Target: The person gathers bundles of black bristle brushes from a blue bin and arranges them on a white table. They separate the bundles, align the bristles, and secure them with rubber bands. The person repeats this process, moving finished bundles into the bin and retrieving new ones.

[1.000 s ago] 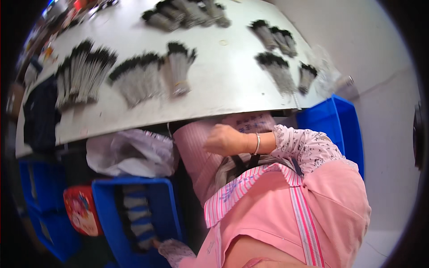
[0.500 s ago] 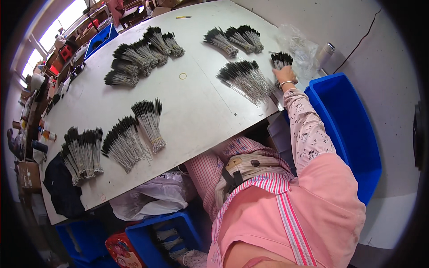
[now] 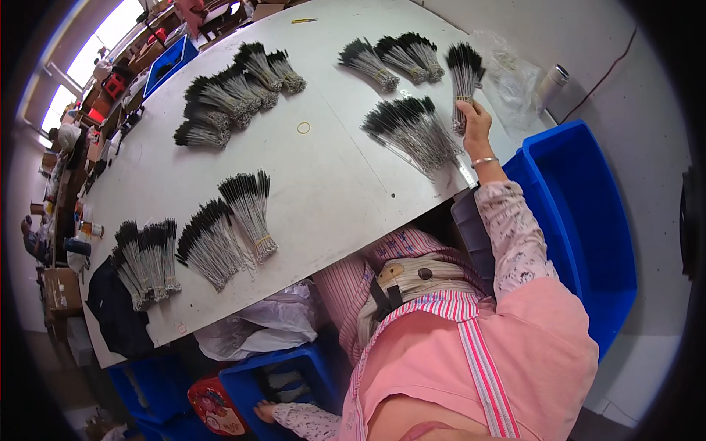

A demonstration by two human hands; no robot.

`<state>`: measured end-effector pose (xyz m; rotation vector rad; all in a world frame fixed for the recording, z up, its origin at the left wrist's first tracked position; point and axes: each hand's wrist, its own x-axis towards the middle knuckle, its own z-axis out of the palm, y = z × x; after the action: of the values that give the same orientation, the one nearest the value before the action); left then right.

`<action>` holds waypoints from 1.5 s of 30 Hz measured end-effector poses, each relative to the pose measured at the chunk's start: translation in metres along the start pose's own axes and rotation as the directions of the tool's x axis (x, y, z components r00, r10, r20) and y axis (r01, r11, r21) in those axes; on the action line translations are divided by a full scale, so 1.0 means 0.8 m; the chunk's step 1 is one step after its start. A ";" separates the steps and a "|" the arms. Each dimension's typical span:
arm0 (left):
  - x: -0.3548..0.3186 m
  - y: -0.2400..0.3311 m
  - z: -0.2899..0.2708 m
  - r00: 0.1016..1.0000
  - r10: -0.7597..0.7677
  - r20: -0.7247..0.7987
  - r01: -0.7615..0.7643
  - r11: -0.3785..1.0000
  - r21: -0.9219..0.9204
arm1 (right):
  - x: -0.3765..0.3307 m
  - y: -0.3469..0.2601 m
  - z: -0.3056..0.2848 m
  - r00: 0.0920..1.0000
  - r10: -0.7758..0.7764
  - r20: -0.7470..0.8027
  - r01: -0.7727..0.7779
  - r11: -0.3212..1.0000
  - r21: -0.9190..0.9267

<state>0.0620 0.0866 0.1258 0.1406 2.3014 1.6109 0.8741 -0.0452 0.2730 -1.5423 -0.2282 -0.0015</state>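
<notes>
My right hand (image 3: 476,119) reaches across the white table (image 3: 331,176) to its far right side and is shut on a bundle of thin black-tipped brushes (image 3: 464,72), held upright against the tabletop. Just left of it lies a loose fan of the same brushes (image 3: 412,132). My left hand (image 3: 266,411) hangs low under the table beside a blue crate (image 3: 294,371); whether it holds anything is hidden. My pink apron and floral sleeves fill the lower right.
Several tied brush bundles lie in groups across the table (image 3: 235,81), (image 3: 390,55), (image 3: 220,235), (image 3: 147,257). A rubber band (image 3: 303,127) lies mid-table. A large blue bin (image 3: 581,213) stands at my right, a clear plastic bag (image 3: 509,73) and a cylinder (image 3: 551,82) beyond it.
My right hand went from my chest out to the far right of the table and closed on a brush bundle. The view has tilted up over the tabletop.
</notes>
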 end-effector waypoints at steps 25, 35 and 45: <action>-0.478 0.147 0.085 -0.209 0.053 0.977 0.268 0.963 0.005 | -0.338 -0.062 0.144 0.091 0.146 0.985 -0.306 0.945 -0.112; -0.492 0.144 0.079 -0.207 0.179 0.962 0.076 0.983 -0.166 | -0.331 -0.072 0.172 0.391 -0.096 0.915 -0.382 0.888 0.256; -0.508 0.147 0.075 -0.124 -0.011 0.992 0.317 0.947 0.050 | -0.339 -0.044 0.174 0.468 0.311 0.827 -0.705 0.696 0.137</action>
<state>0.4516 0.0745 0.3015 0.7169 0.7661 0.8556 0.5830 0.0529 0.2699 -0.9648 -0.3642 1.1787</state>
